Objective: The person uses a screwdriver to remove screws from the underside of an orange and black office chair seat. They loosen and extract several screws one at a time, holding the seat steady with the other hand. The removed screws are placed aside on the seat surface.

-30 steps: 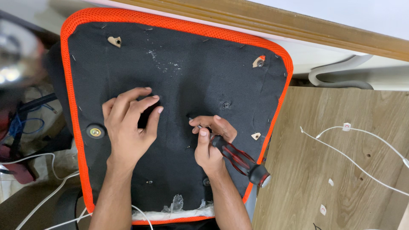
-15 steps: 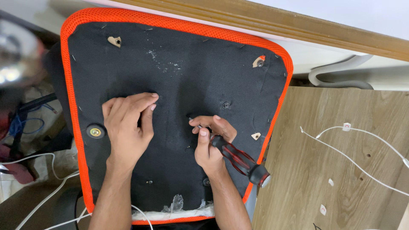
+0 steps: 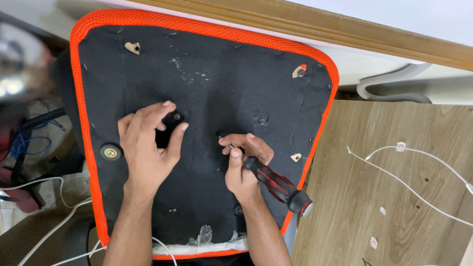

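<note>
Upturned chair seat [image 3: 207, 74], black fabric underside with orange mesh rim, lies flat and face-down, so its screw holes face up for access. Wooden board [image 3: 384, 197] sits just beside its right edge, white cable [image 3: 409, 184] lying across it. Left hand [image 3: 148, 148] presses palm-down on the fabric, fingers spread wide, apparently steadying the seat; empty. Right hand [image 3: 244, 167] wraps closed around a red-and-black screwdriver [image 3: 276, 182], wrist bent, tip angled down into the fabric near centre.

Right hand [image 3: 244, 165] grips a red-black screwdriver [image 3: 276, 182] on the upturned chair seat [image 3: 221, 74]; left hand [image 3: 148, 145] rests flat beside it.
</note>
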